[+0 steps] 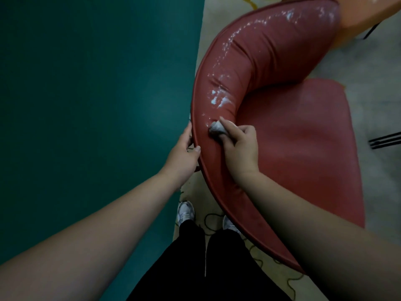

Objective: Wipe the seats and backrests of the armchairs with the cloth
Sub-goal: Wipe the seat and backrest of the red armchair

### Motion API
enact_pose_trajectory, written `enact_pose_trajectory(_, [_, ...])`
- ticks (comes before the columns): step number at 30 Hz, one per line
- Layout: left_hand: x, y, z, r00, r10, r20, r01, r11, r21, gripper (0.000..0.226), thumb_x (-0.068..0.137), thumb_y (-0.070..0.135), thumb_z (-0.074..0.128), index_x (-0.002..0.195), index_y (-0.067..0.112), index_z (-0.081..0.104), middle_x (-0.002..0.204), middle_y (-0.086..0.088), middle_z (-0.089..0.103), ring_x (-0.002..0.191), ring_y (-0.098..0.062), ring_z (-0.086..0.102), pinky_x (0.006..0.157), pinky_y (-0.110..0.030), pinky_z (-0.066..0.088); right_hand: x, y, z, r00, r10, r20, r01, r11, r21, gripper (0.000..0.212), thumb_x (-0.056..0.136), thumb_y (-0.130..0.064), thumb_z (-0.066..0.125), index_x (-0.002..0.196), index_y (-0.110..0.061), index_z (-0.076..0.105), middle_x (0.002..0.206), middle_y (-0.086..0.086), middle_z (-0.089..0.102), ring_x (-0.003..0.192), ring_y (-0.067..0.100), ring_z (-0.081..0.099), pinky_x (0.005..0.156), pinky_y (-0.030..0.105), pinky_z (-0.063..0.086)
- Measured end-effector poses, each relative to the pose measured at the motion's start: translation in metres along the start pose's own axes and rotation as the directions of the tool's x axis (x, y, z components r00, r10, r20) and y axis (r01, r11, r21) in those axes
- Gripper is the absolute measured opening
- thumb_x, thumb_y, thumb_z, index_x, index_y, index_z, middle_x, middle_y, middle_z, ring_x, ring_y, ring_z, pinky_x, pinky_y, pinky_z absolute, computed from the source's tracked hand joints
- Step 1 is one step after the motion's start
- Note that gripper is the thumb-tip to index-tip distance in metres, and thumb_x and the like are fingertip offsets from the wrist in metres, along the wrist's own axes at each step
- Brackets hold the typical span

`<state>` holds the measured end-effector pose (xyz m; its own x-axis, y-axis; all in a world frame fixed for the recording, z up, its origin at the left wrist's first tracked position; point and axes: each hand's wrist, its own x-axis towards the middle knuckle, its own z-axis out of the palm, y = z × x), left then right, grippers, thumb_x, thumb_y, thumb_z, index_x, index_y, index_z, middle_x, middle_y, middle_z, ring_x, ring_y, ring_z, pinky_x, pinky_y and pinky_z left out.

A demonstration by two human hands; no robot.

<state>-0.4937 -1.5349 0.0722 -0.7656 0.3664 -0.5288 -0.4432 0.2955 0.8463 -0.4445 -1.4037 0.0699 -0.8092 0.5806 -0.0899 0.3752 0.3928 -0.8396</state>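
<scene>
Armchair (293, 148), 1 in red leather-look upholstery, is seen from above w/ its curved backrest (249, 61) wrapping round the left and rear of the seat (303, 137). A 2nd, orange upholstered piece (368, 16) is cut off at the top right, touching or just behind the red backrest; which cannot be told. 1 cloth (216, 127), small, grey and bunched, is pressed against the inner face of the backrest at its lower left bend, just above the seat. It is pinched by the right hand (238, 144), fingers curled round it, w/ 1 fingertip lying on the leather above it. Pale wet-looking streaks are visible along the backrest crest above the cloth. The left hand (184, 153) is set on the outer rim of the backrest, thumb over the piped edge and fingers wrapped behind it, so the rim is gripped. 2 bare forearms reach in from the bottom. 2 light sneakers (185, 211) and black trousers (206, 257) are seen below, on a pale patterned carpet (358, 68). A dark green floor area (86, 105) fills the left side. Black chair-leg bars (386, 140) show at the right edge.
</scene>
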Motion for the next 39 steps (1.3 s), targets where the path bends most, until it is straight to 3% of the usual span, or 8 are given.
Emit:
enact_pose_trajectory(4, [0.016, 0.006, 0.011, 0.987, 0.043, -0.153, -0.030, 0.996, 0.085, 0.048, 0.103, 0.013, 0.035, 0.150, 0.024, 0.030, 0.147, -0.001, 0.044, 0.132, -0.016, 0.044, 0.110, -0.025, 0.032, -0.004, 0.000, -0.002, 0.998, 0.044, -0.047, -0.041, 0.997, 0.064, 0.041, 0.088, -0.008, 0.062, 0.126, -0.025, 0.060, 0.103, 0.007, 0.048, 0.085, 0.002, 0.049, 0.087, 0.002, 0.035])
enact_pose_trajectory(8, [0.021, 0.003, 0.043, 0.896, 0.071, -0.438, -0.010, 0.990, 0.141, 0.045, 0.103, 0.019, 0.031, 0.147, 0.025, 0.036, 0.143, -0.004, 0.049, 0.127, -0.023, 0.047, 0.090, -0.007, 0.027, 0.014, 0.005, -0.006, 0.984, 0.172, -0.049, -0.162, 0.972, 0.168, 0.040, 0.092, -0.011, 0.057, 0.130, -0.023, 0.058, 0.119, 0.014, 0.058, 0.105, 0.014, 0.058, 0.097, 0.017, 0.041])
enact_pose_trajectory(12, [0.019, -0.005, 0.057, 0.784, 0.100, -0.612, 0.040, 0.977, 0.211, 0.041, 0.102, 0.026, 0.033, 0.141, 0.031, 0.045, 0.117, -0.015, 0.067, 0.103, -0.035, 0.062, 0.080, -0.028, 0.041, 0.023, 0.006, -0.011, 0.992, 0.125, -0.028, -0.120, 0.981, 0.153, 0.040, 0.092, -0.012, 0.059, 0.128, -0.029, 0.057, 0.115, 0.011, 0.057, 0.097, -0.003, 0.055, 0.088, 0.004, 0.037])
enact_pose_trajectory(22, [0.021, -0.010, 0.063, 0.712, 0.257, -0.653, 0.007, 0.928, 0.372, 0.041, 0.100, 0.022, 0.038, 0.139, 0.026, 0.048, 0.103, -0.017, 0.071, 0.091, -0.040, 0.065, 0.075, -0.035, 0.048, 0.063, 0.002, -0.007, 0.994, 0.026, -0.102, -0.008, 0.986, 0.169, 0.042, 0.091, -0.015, 0.060, 0.125, -0.037, 0.051, 0.106, 0.010, 0.053, 0.082, -0.015, 0.050, 0.076, -0.004, 0.032])
enact_pose_trajectory(29, [0.024, -0.011, 0.065, 0.722, 0.285, -0.630, 0.007, 0.908, 0.418, 0.043, 0.098, 0.024, 0.036, 0.140, 0.021, 0.047, 0.107, -0.018, 0.070, 0.092, -0.043, 0.064, 0.073, -0.037, 0.047, 0.125, -0.004, 0.015, 0.998, 0.033, -0.062, -0.020, 0.982, 0.189, 0.038, 0.095, -0.015, 0.054, 0.133, -0.019, 0.055, 0.122, 0.015, 0.055, 0.099, 0.007, 0.056, 0.098, 0.013, 0.039])
enact_pose_trajectory(33, [0.026, -0.011, 0.065, 0.717, 0.314, -0.622, -0.006, 0.895, 0.445, 0.047, 0.097, 0.029, 0.028, 0.138, 0.019, 0.047, 0.108, -0.018, 0.069, 0.092, -0.043, 0.064, 0.072, -0.038, 0.049, 0.101, 0.005, 0.025, 0.995, -0.066, -0.073, 0.077, 0.984, 0.160, 0.044, 0.094, -0.010, 0.055, 0.131, -0.033, 0.048, 0.104, 0.006, 0.045, 0.088, 0.005, 0.048, 0.089, 0.003, 0.034])
enact_pose_trajectory(36, [0.025, -0.011, 0.065, 0.718, 0.330, -0.613, -0.023, 0.891, 0.453, 0.054, 0.091, 0.034, 0.026, 0.138, 0.018, 0.047, 0.108, -0.019, 0.069, 0.091, -0.044, 0.064, 0.072, -0.039, 0.049, 0.075, 0.016, 0.020, 0.984, -0.164, -0.063, 0.171, 0.977, 0.124, 0.049, 0.091, -0.009, 0.058, 0.125, -0.042, 0.046, 0.099, 0.001, 0.042, 0.087, 0.004, 0.048, 0.089, 0.008, 0.037])
enact_pose_trajectory(39, [0.026, -0.012, 0.067, 0.713, 0.332, -0.617, -0.023, 0.892, 0.452, 0.053, 0.092, 0.033, 0.027, 0.137, 0.017, 0.048, 0.105, -0.021, 0.070, 0.090, -0.045, 0.064, 0.071, -0.040, 0.048, 0.100, 0.012, 0.023, 0.982, -0.148, -0.119, 0.160, 0.983, 0.091, 0.046, 0.090, -0.007, 0.060, 0.128, -0.031, 0.051, 0.100, 0.004, 0.041, 0.092, 0.014, 0.050, 0.095, 0.019, 0.040])
